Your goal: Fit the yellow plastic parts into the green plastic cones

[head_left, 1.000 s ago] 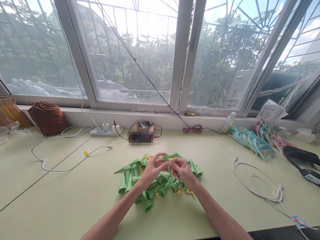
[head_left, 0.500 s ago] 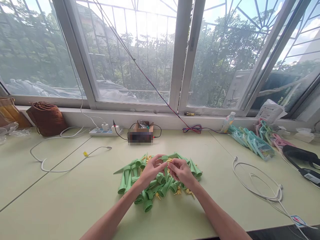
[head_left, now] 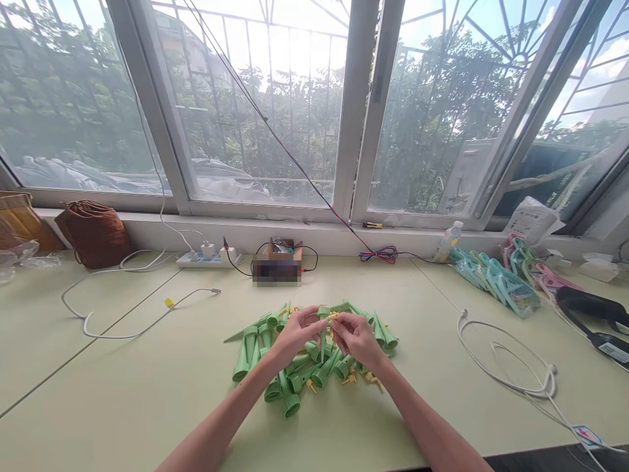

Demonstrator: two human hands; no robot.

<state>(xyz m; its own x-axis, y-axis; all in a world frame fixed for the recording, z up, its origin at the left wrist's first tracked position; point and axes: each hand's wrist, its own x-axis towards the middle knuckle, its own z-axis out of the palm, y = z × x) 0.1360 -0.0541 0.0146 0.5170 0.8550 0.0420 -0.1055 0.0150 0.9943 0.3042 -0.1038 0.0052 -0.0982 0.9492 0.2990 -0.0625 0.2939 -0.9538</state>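
Observation:
A heap of green cone-shaped plastic spikes (head_left: 275, 367) lies on the pale green table (head_left: 122, 393), with small yellow plastic pieces (head_left: 350, 377) scattered among them. My left hand (head_left: 293, 335) is closed on one green spike (head_left: 323, 328), held upright just above the heap. My right hand (head_left: 358, 339) pinches a small yellow piece (head_left: 333, 316) against the spike's top. The two hands touch over the middle of the heap.
A white cable (head_left: 122, 321) and power strip (head_left: 206, 257) lie at back left beside a brown bag (head_left: 93, 231). A small box with wires (head_left: 278, 262) sits by the window. Teal and pink hangers (head_left: 501, 278), a white cord (head_left: 515, 367) and a black object (head_left: 594, 314) lie right.
The hands have closed slightly together and the yellow piece has come up against the top of the green spike. The heap has not moved.

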